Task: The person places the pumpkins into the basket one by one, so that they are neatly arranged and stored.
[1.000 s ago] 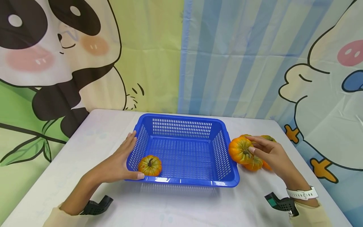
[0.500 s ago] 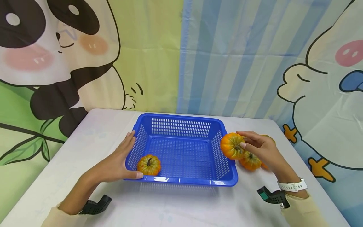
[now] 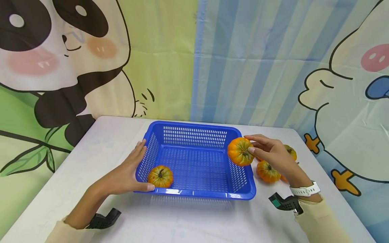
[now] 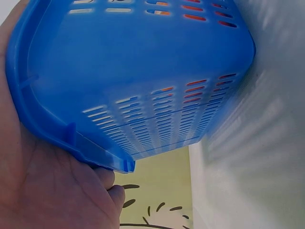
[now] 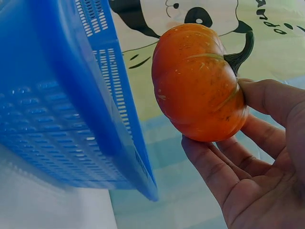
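Observation:
In the head view, a blue plastic basket (image 3: 194,193) stands on the white table. My left hand (image 3: 127,175) holds its near left corner, thumb over the front rim and fingers along the left side. The left wrist view shows the palm against the rim (image 4: 71,138). A small orange-green pumpkin (image 3: 160,176) lies inside the basket's near left corner. My right hand (image 3: 273,157) pinches another small pumpkin (image 3: 238,152) between thumb and fingers, over the basket's right rim. The right wrist view shows this pumpkin (image 5: 198,86) tipped sideways, its dark stem beside the thumb.
Right of the basket, a pumpkin (image 3: 268,172) sits on the table (image 3: 194,222), with a greener one (image 3: 290,152) behind it. More orange shows partly behind my right hand. A printed curtain (image 3: 243,60) hangs close behind the table.
My right hand has carried its pumpkin leftward and slightly up, from over the pile to above the basket's right edge, uncovering pumpkins behind. My left hand and the basket stay in place.

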A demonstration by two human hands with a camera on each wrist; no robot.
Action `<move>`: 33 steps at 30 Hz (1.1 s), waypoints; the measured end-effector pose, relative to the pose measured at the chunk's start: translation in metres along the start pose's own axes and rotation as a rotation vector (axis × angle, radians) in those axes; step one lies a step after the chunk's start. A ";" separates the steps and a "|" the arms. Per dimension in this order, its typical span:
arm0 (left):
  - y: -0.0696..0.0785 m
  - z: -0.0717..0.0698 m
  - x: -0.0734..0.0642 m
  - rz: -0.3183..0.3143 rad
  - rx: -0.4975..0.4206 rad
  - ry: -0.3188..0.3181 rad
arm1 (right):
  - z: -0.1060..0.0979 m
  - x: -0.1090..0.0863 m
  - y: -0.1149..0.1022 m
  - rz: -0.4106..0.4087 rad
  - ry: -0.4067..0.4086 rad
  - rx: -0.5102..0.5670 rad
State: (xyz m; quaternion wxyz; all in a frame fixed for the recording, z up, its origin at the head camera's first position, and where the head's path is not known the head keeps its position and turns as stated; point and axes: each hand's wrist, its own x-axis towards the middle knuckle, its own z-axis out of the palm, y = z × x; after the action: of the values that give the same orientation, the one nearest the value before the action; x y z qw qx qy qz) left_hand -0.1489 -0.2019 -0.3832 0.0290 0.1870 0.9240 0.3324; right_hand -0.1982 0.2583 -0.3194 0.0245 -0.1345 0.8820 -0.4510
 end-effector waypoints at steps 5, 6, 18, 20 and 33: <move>-0.001 0.000 0.001 0.011 -0.009 0.001 | 0.004 0.007 -0.004 0.008 -0.040 0.011; -0.001 0.000 0.001 0.011 -0.010 0.000 | 0.005 0.008 -0.005 0.003 -0.045 0.012; -0.001 -0.001 -0.001 0.015 -0.016 0.008 | 0.015 0.025 -0.015 -0.099 -0.100 0.106; -0.002 -0.001 -0.001 0.016 -0.015 0.008 | 0.016 0.027 -0.018 -0.105 -0.108 0.124; -0.003 0.000 -0.001 0.018 -0.016 0.009 | 0.030 0.040 -0.034 -0.201 -0.158 0.104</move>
State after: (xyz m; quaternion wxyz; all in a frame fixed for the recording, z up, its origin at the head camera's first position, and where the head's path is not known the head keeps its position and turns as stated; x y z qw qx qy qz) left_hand -0.1493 -0.2043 -0.3852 0.0234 0.1937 0.9196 0.3409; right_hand -0.2242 0.2049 -0.3067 0.0556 -0.2560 0.8349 -0.4840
